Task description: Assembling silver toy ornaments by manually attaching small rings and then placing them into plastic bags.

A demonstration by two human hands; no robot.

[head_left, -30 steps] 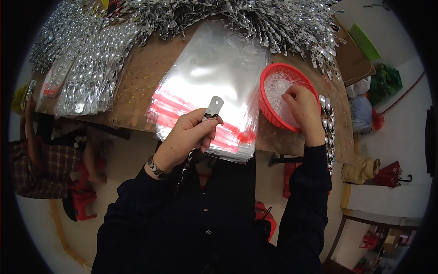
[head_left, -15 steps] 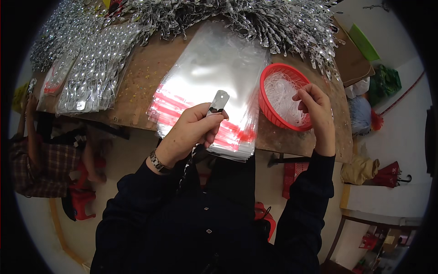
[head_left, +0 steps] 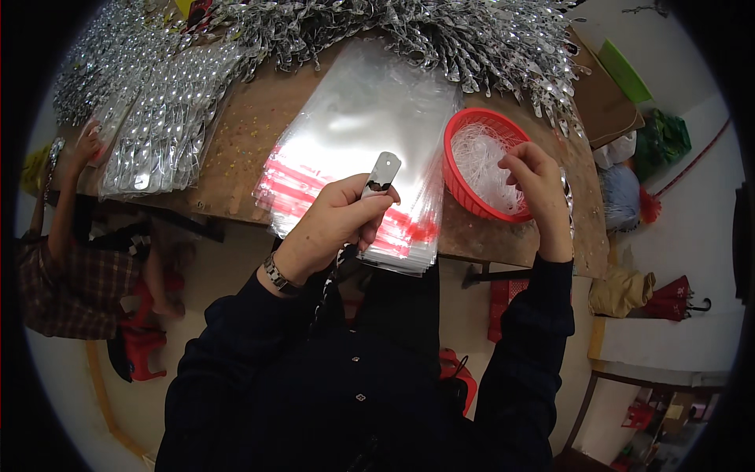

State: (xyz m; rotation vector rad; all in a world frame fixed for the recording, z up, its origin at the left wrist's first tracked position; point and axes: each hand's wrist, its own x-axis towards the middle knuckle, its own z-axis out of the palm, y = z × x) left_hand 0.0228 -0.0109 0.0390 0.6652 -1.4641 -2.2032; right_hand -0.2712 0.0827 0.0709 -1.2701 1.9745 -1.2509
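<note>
My left hand [head_left: 326, 228] pinches a flat silver tag [head_left: 382, 173] with rounded corners and a small hole near its top. From below that hand a twisted black-and-silver strand [head_left: 329, 279] hangs down. My right hand [head_left: 543, 189] is over the right rim of a red plastic basket [head_left: 454, 175], thumb and fingertips pressed together. Whatever they hold, if anything, is too fine to make out. Inside the basket lies a tangle of thin clear plastic strands [head_left: 481, 161]. Under my left hand is a stack of clear plastic bags [head_left: 366, 106] with red bands at their near end.
Heaps of shiny silver strands [head_left: 440, 35] cover the back of the wooden table [head_left: 244, 141]. Filled clear bags [head_left: 157, 130] lie at the left, where a co-worker's hand [head_left: 88, 145] reaches in. Beyond the right edge are bundled bags [head_left: 621, 197] and a dark red umbrella [head_left: 667, 300].
My left hand has shifted slightly right and up with the silver tag. My right hand has moved a little left. The co-worker's hand has come up to the bags at the left.
</note>
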